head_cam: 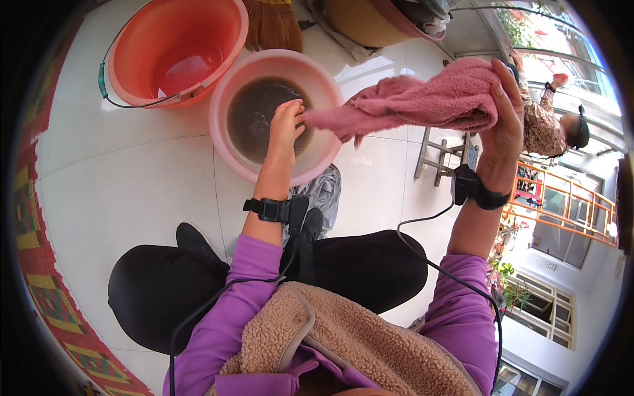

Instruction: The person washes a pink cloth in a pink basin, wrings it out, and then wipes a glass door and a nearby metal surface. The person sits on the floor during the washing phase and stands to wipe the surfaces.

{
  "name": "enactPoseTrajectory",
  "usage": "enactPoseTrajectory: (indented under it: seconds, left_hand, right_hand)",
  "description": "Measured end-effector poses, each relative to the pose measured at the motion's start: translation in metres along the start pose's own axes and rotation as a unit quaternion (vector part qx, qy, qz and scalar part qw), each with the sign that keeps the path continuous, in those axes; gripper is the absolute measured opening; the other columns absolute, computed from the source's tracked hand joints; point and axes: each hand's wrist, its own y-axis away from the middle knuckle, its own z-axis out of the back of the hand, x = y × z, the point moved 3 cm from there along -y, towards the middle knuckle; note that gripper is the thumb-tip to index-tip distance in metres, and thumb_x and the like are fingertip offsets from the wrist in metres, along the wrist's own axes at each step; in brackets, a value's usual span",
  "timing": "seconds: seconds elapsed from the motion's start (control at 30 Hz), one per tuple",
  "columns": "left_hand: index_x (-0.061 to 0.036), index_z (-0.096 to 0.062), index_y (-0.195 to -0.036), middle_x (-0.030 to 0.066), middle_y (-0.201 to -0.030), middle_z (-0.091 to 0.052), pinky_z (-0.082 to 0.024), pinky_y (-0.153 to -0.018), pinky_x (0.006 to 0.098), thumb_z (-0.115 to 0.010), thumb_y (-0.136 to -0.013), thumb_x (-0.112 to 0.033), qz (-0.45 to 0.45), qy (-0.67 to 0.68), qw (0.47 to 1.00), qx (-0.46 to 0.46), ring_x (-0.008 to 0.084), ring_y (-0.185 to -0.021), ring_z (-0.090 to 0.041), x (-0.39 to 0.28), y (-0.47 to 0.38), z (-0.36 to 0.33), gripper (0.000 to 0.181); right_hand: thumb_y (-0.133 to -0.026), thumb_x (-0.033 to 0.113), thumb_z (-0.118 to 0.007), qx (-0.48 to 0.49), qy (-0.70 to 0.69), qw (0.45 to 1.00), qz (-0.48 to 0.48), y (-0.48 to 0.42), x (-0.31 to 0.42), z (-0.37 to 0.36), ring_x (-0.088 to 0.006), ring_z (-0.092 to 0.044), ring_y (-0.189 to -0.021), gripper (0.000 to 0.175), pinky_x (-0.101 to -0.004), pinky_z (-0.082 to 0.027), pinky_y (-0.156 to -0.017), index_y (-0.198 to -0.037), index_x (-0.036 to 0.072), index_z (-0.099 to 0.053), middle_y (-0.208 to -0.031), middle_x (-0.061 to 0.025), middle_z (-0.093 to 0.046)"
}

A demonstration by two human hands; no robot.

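Note:
A wet-looking pink towel (416, 106) is bunched and stretched out to the left from my right hand (505, 114), which grips its thick folded end. Its thin end reaches close to my left hand (287, 121); whether they touch cannot be told. My left hand is over a pink plastic basin (324, 81), fingers apart, with nothing seen in it. Murky grey-brown water (252, 119) lies in the basin. An orange-red bucket (124, 54) with a wire handle stands beside the basin, with a wet, shiny bottom.
A straw broom (273, 29) and a large tan pot (366, 24) are beyond the basin. Grey cloth (324, 198) lies by my shoe. A small stool (441, 153) stands at the right; past it, a person (545, 123) is at the windows. Cables hang from both wrists.

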Motion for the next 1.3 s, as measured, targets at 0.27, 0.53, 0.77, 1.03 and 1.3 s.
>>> enactPoseTrajectory:
  seconds: [0.27, 0.53, 0.77, 1.03, 1.3]
  left_hand:
    - [-0.0066, -0.053, -0.133, 0.0070, -0.127, -0.054, -0.036, -0.106, 0.0360, -0.052, -0.098, -0.037, -0.165, -0.161, 0.967, 0.107, 0.0167, -0.119, -0.053, -0.032, 0.028, -0.038, 0.046]
    - [0.0017, -0.040, -0.140, 0.0162, -0.133, -0.050, -0.045, -0.100, 0.0340, -0.072, -0.086, -0.040, -0.176, -0.039, 0.924, 0.337, 0.0238, -0.122, -0.052, -0.059, 0.096, -0.103, 0.075]
    - [0.0052, -0.040, -0.137, 0.0172, -0.121, -0.059, -0.049, -0.089, 0.0316, -0.063, -0.091, -0.051, -0.125, -0.083, 0.964, 0.217, 0.0206, -0.108, -0.059, -0.045, 0.083, -0.107, 0.076]
    - [-0.0005, -0.064, -0.111, -0.0017, -0.093, -0.061, -0.046, -0.073, 0.0213, -0.056, -0.100, -0.035, -0.150, 0.078, 0.894, 0.414, 0.0036, -0.084, -0.055, -0.057, 0.126, -0.128, 0.037]
    - [-0.0005, -0.065, -0.101, 0.0043, -0.092, -0.066, -0.050, -0.078, 0.0268, -0.046, -0.103, -0.040, -0.240, 0.156, 0.923, 0.257, 0.0094, -0.085, -0.062, -0.069, 0.121, -0.149, 0.044]
  right_hand:
    - [-0.094, 0.005, -0.060, -0.033, -0.009, 0.999, 0.015, -0.001, -0.001, 0.008, -0.0176, -0.063, -0.108, 0.033, -0.0285, -0.048, -0.096, -0.125, -0.003, -0.060, -0.117, -0.0131, -0.065]
    - [-0.086, -0.001, -0.061, 0.101, 0.027, 0.993, -0.058, 0.023, -0.003, -0.037, -0.0216, -0.058, -0.117, 0.053, -0.0334, -0.043, -0.103, -0.137, -0.003, -0.049, -0.127, -0.0173, -0.060]
    - [-0.084, -0.003, -0.063, 0.097, -0.008, 0.993, -0.069, 0.027, -0.004, -0.036, -0.0250, -0.055, -0.122, 0.066, -0.0363, -0.040, -0.107, -0.145, -0.002, -0.038, -0.133, -0.0214, -0.055]
    - [-0.098, 0.023, -0.056, 0.021, 0.122, 0.991, -0.050, 0.038, -0.019, -0.033, -0.0221, -0.056, -0.120, 0.047, -0.0355, -0.041, -0.105, -0.136, -0.003, -0.050, -0.132, -0.0156, -0.058]
    - [-0.096, 0.068, -0.027, 0.182, -0.208, 0.919, -0.281, 0.058, -0.103, -0.082, -0.0319, -0.051, -0.126, 0.084, -0.0441, -0.042, -0.106, -0.147, 0.001, -0.030, -0.136, -0.0220, -0.052]
